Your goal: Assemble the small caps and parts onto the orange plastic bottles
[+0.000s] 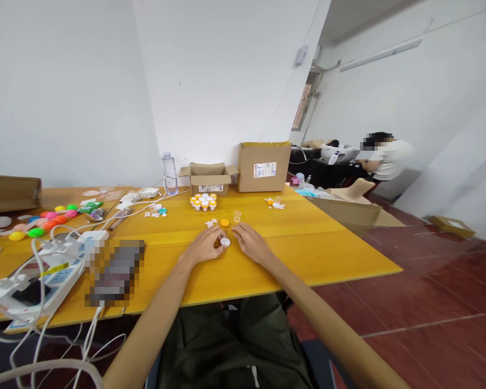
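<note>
My left hand (206,246) is closed on a small white round plastic piece (225,242), held between thumb and fingers just above the table. My right hand (251,244) is beside it, fingers stretched forward and slightly curved, with nothing visible in them. Just beyond my hands lie an orange round piece (224,222) and a clear plastic ring-shaped part (237,216). Small white cut-out parts (211,222) lie beyond my left fingertips. Farther back stands a cluster of white and orange round capped items (203,202).
An open cardboard box (209,178), a closed carton (264,168) and a water bottle (169,173) line the wall. At left are a power strip (62,275) with cables, a phone (119,270) and colourful balls (48,222). A person (386,158) sits at far right.
</note>
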`<state>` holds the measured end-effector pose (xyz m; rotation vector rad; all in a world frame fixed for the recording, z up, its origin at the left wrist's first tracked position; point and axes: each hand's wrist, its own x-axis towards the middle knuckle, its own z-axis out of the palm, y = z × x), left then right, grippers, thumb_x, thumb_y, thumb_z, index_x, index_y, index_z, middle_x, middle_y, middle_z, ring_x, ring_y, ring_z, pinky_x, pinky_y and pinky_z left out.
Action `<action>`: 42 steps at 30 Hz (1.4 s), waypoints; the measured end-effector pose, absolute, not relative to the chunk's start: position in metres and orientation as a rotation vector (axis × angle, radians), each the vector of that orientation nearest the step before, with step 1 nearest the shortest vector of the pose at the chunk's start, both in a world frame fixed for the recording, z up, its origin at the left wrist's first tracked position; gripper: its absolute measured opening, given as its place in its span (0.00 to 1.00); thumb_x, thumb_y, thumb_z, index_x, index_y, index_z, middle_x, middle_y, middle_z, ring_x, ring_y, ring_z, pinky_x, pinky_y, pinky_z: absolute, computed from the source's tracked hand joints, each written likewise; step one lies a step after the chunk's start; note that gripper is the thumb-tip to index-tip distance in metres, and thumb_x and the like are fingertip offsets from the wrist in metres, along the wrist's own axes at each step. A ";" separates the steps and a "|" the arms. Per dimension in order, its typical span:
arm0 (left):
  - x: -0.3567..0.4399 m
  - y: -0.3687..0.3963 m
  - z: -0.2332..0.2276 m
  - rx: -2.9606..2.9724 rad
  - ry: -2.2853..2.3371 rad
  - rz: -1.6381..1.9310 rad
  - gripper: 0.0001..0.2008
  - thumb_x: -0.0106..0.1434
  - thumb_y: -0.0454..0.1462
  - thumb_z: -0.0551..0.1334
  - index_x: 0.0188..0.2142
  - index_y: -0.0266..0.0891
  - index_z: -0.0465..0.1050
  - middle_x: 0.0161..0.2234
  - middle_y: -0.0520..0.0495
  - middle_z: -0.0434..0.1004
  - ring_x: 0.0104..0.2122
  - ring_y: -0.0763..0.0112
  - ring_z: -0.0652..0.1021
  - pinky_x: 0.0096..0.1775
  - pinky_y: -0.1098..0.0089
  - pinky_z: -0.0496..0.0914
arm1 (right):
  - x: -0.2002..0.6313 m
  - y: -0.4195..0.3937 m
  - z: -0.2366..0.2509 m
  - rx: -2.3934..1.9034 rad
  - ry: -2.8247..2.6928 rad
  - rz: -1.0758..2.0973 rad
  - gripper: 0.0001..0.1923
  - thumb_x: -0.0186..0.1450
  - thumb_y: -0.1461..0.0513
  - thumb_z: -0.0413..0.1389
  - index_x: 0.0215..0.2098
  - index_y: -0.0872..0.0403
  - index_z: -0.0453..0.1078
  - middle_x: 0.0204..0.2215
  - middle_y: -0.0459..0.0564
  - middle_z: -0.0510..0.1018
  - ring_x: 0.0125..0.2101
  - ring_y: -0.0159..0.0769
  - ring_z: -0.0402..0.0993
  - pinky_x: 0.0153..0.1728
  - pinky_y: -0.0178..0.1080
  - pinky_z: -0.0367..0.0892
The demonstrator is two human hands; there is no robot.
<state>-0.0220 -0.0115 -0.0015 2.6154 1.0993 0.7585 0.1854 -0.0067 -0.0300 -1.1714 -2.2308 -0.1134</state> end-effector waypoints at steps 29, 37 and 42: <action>-0.024 -0.013 -0.001 2.651 1.165 0.757 0.04 0.57 0.35 0.59 0.31 0.44 0.63 0.33 0.48 0.72 0.38 0.61 0.75 0.44 0.62 0.70 | 0.158 0.021 -0.007 -1.123 -2.694 -0.453 0.09 0.71 0.65 0.51 0.43 0.54 0.73 0.40 0.56 0.76 0.42 0.39 0.73 0.38 0.37 0.69; -0.025 -0.012 -0.004 2.656 1.192 0.780 0.04 0.58 0.37 0.60 0.32 0.44 0.64 0.34 0.47 0.73 0.39 0.60 0.75 0.45 0.61 0.70 | 0.162 0.022 -0.016 -1.123 -2.568 -0.441 0.10 0.71 0.66 0.49 0.43 0.53 0.73 0.41 0.56 0.77 0.41 0.40 0.74 0.36 0.38 0.69; -0.024 -0.012 -0.005 2.653 1.186 0.774 0.03 0.60 0.36 0.59 0.32 0.43 0.64 0.34 0.48 0.73 0.39 0.60 0.75 0.45 0.61 0.70 | 0.172 0.012 -0.024 -1.126 -2.341 -0.271 0.11 0.73 0.62 0.47 0.40 0.50 0.72 0.37 0.52 0.77 0.34 0.37 0.74 0.33 0.37 0.67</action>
